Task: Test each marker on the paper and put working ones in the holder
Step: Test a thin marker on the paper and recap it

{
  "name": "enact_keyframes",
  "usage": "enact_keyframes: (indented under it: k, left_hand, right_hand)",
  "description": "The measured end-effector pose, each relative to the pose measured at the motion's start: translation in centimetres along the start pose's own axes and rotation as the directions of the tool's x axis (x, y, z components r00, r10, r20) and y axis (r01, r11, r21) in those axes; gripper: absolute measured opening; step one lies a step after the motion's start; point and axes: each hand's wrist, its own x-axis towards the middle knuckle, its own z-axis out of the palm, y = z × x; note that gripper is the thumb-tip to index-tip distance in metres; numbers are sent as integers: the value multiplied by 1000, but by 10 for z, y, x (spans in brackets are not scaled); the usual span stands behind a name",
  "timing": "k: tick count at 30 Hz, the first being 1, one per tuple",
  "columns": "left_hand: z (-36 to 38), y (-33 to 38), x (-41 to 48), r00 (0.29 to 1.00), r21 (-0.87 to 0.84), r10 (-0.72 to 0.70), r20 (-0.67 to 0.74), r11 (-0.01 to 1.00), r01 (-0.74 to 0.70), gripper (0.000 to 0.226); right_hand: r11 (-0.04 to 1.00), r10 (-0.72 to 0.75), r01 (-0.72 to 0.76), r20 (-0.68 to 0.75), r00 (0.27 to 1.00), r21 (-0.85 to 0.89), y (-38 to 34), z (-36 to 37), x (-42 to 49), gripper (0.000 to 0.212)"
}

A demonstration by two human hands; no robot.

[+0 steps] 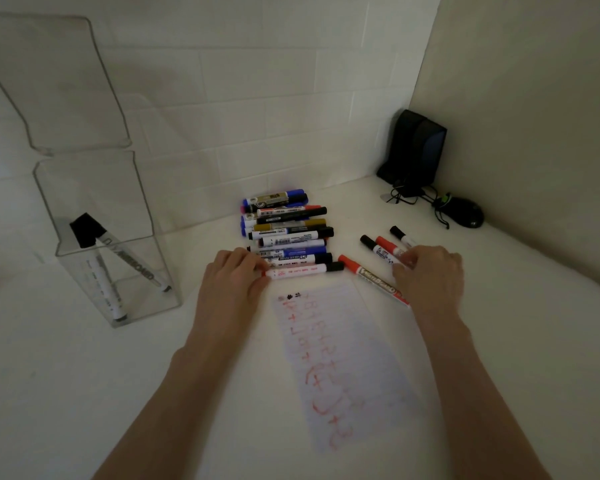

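Observation:
A lined paper point(340, 358) with red scribbles lies on the white counter in front of me. Beyond it is a stack of several markers point(284, 230). My left hand point(236, 271) grips the left end of the nearest one, a white marker with a black cap point(302, 270), which lies on the counter. My right hand point(430, 275) is curled over the ends of a small group of markers to the right and pinches a black-capped marker point(374, 247). A red-capped whiteboard marker point(371, 280) lies partly under that hand. The clear holder point(84, 188) at the left contains two black-capped markers point(118, 258).
A clear acrylic stand point(59, 81) leans on the tiled wall behind the holder. In the back right corner there is a black device point(416, 150) with cables and a black mouse point(465, 211). A red-capped marker point(388, 247) and another black-capped marker point(400, 235) lie by my right hand.

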Motion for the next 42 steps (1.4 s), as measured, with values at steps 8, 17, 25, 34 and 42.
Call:
enact_keyframes:
  k: [8,17,25,34,42]
  left_hand:
    - [-18,16,4,963,-516,-246,-108,842,158,10]
    - [-28,17,8,939,-682,-301,-166,723,111,13]
    - [-33,27,6,956,-751,-262,-132,656,76,21]
    - [-23,36,-2,979,-583,-61,193,796,165,19]
    - [-28,31,-6,928,-619,105,358,770,152,34]
  right_hand:
    - [939,-332,307,172,927,156,-30,-4,-12,24]
    - [848,-370,360,-51,928,389,-36,2,-18,28]
    - [689,-609,526,4,793,497,-72,13,-46,24]
    - [398,-364,-198,352,862,896,-85,-9,-57,17]
    - [394,-434,-108,289,853,913,-91,-9,-62,31]
